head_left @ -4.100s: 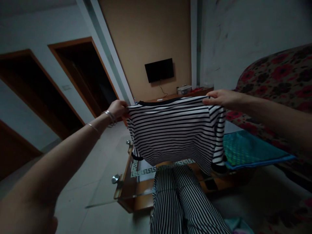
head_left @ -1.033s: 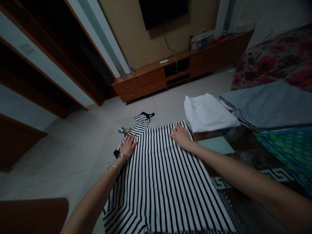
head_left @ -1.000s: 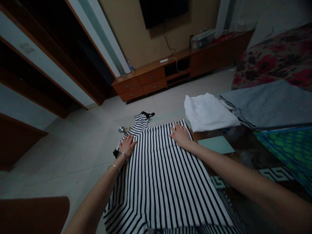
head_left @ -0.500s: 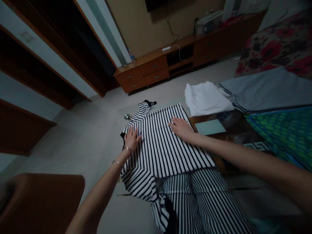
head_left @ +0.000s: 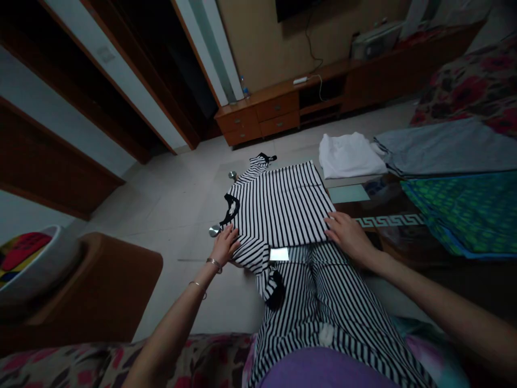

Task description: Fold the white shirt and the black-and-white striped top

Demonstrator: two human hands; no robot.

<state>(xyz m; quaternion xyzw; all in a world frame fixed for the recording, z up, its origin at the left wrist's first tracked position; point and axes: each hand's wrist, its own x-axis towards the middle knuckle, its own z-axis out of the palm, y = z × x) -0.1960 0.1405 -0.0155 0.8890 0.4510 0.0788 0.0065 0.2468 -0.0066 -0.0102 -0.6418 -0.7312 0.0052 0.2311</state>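
Resting palm-down and apart, left hand (head_left: pixel 225 245) and right hand (head_left: pixel 348 233) touch a striped T-shirt (head_left: pixel 278 202).

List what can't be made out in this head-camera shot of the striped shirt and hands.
Head view:
Surface under the striped shirt: hidden by the shirt.
Shirt edges beneath the left hand and right hand: hidden by the hands.
Small white patch: too small and bright to identify.
Wall-mounted TV: cut off by the top edge.
Bowl: cut off by the left edge; contents unclear.
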